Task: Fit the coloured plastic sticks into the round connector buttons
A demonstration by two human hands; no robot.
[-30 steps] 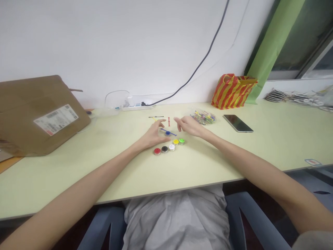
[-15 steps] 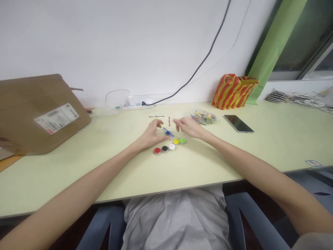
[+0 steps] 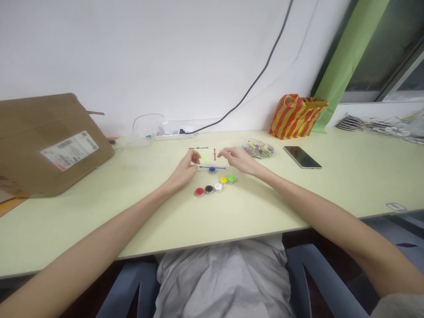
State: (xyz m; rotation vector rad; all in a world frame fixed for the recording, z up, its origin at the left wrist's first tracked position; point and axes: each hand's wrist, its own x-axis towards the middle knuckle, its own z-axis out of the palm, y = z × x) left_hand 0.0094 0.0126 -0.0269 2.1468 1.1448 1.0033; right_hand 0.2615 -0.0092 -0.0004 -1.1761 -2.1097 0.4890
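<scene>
Blue arrow [image 3: 219, 168], at 11 o'clock from the white disc [image 3: 217, 187], is best touched lightly; whether left hand [image 3: 182, 171] or right hand [image 3: 241, 160] is closed cannot be told.

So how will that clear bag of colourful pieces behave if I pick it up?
The clear bag will probably be floppy, as its film looks thin and see-through. The colourful pieces look small and jumbled, so they'd likely shift and bunch. It probably won't roll, lying low on the table.
</scene>
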